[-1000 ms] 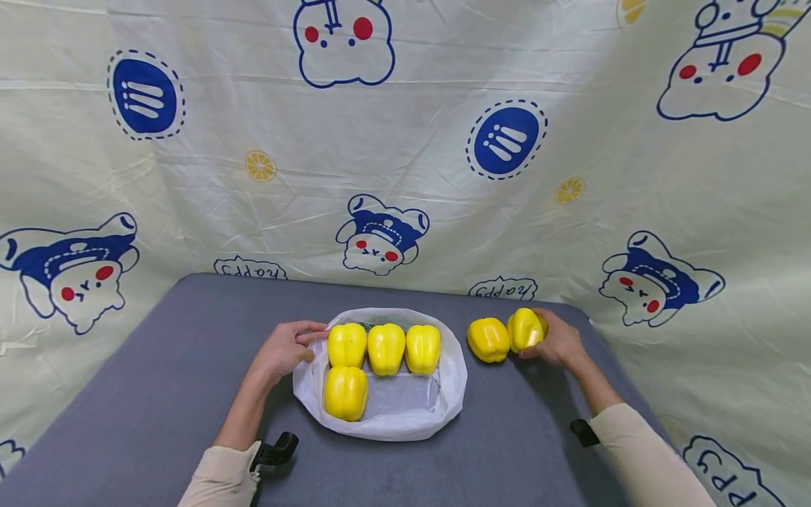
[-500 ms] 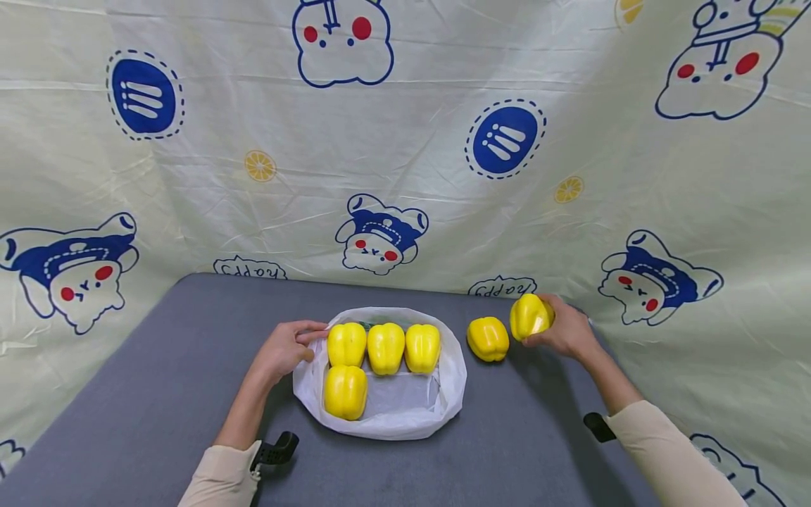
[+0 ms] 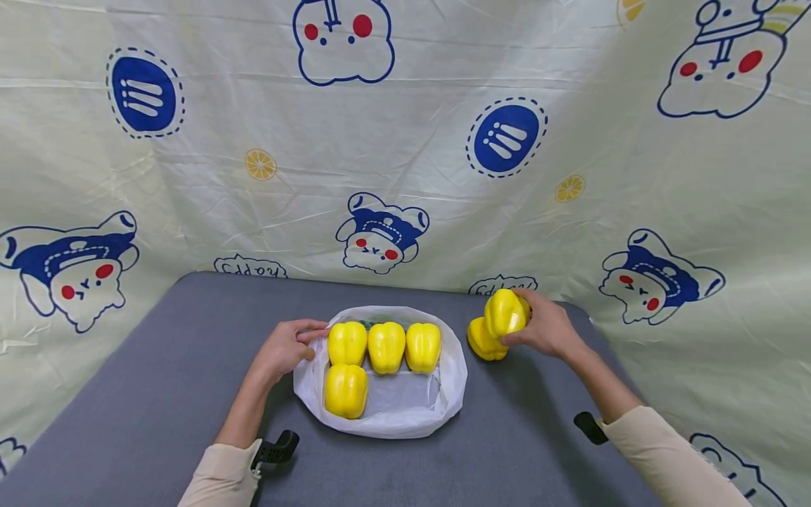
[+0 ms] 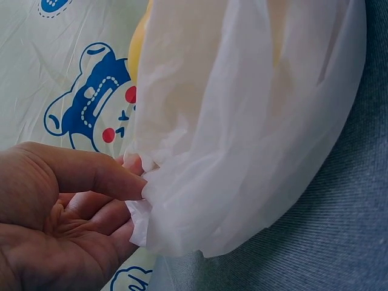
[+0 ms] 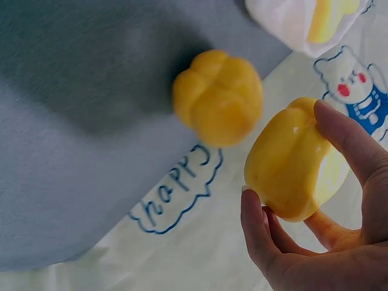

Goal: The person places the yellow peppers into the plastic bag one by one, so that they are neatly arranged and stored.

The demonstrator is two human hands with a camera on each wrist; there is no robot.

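My right hand (image 3: 546,325) grips a yellow bell pepper (image 3: 505,312) between thumb and fingers, raised off the table. Another yellow bell pepper (image 5: 218,98) stands on the table just beneath it, partly covered by the held one in the head view. At the middle of the table lies a white plastic bag (image 3: 451,394) with its mouth spread wide. Several yellow bell peppers (image 3: 386,348) sit inside, three in a back row and one in front at the left. With thumb and fingers my left hand (image 4: 73,206) pinches the edge of the bag at its left side.
Everything stands on a grey cloth-covered table (image 3: 190,394). Behind it hangs a pale curtain (image 3: 431,169) printed with blue bears and orange slices. Dark straps (image 3: 275,448) show at the cuffs of both sleeves.
My right hand has lifted the right-hand bell pepper off the table, then carried it left over the other one. The left hand stays at the bag's edge.
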